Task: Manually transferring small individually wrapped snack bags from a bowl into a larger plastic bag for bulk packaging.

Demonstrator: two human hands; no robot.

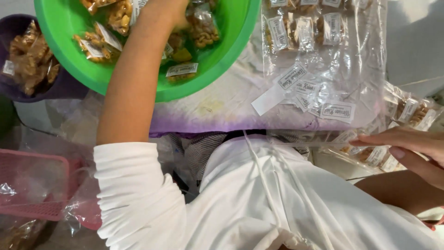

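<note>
Now reaching with left hand (169,11) into green bowl (222,60), among small clear packets (182,71) of brown snacks with white rectangular labels; fingers hidden at frame edge, so cannot tell if apart or clamped. Keeping big clear bag (323,69) flat on worktop (222,106) with right hand (407,146), probably for easy filling; fingers straight, together at bag edge. Purple bowl (27,60) beside.

I count: green basin (69,51) 1 | purple bowl (69,85) 1 | pink basket (37,185) 1 | my hands 2 — left hand (172,10), right hand (411,148)
</note>
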